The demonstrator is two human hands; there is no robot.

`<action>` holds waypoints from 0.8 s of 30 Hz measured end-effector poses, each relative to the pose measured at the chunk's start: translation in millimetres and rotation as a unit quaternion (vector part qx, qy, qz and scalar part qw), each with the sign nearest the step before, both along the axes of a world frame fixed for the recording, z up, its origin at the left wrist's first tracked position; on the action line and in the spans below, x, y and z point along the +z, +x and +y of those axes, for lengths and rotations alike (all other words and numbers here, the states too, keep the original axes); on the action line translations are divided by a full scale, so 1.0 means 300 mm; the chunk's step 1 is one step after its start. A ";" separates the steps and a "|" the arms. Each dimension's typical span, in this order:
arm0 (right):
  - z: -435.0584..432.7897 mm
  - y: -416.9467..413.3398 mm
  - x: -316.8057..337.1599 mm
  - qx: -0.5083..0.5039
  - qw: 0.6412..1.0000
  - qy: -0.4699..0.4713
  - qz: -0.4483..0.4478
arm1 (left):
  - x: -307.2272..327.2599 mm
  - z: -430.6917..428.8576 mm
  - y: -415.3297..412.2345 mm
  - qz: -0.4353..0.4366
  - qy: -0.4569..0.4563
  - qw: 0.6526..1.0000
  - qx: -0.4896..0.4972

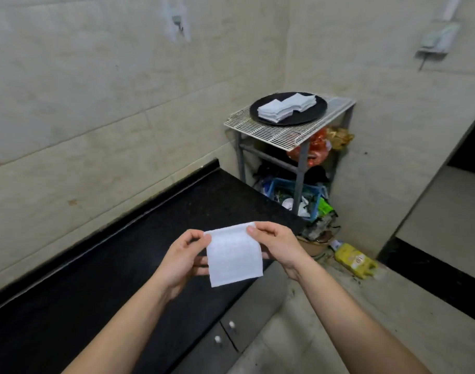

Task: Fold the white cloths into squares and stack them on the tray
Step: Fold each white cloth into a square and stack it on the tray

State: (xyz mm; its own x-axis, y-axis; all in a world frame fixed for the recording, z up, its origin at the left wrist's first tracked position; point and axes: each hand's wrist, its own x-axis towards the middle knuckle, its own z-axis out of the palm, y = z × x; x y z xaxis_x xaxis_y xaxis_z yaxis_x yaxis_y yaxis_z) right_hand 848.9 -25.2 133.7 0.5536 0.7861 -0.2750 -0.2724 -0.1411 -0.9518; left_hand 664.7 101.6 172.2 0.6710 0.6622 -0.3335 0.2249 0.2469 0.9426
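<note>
Both hands hold 1 white cloth up by its 2 top corners, above the near edge of the black counter
The left hand pinches the top left corner between thumb and curled fingers and the right hand pinches the top right corner the same way, so the cloth hangs flat and touches nothing else; to fold it well, the person probably needs to bring matching corners together with the side edges lined up, then press the crease so the result comes out square like the 2 piles of folded cloths lying on the dark tray, which sits on the wire rack well apart from the hands
</note>
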 end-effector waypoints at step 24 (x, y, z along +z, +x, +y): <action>0.383 1.348 0.256 -0.165 0.959 -0.003 -0.229 | 0.150 0.475 1.513 -0.065 0.084 0.993 -0.057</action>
State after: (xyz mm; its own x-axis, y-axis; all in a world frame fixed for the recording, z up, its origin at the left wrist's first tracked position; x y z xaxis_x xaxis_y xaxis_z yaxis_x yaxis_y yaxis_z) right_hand 1253.2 89.7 210.6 0.8355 0.5470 0.0517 0.1426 -0.1250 -0.9819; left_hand 1118.5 244.2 217.3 0.7751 0.6182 -0.1304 0.1160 0.0636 0.9912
